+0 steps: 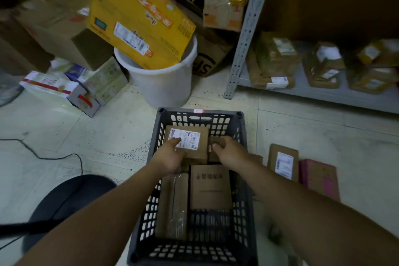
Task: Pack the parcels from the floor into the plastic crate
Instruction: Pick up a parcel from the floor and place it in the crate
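- Both hands reached into the grey crate (244,157) — left hand (172,157) grasped the labelled parcel (190,142) at the far wall; right hand (228,151) gripped a smaller box (216,143) beside it.
- Four parcels lay inside; the near right corner stayed open.
- Two more parcels (284,162) lay on the floor, right of the crate.

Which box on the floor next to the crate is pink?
The pink box is the one farthest right of the crate. The brown parcel beside it, nearer the crate, carries a white label; the pink one shows none.

Small parcel (216,147) mostly hidden behind right hand (228,152); shelf parcels' labels (279,81) unreadable
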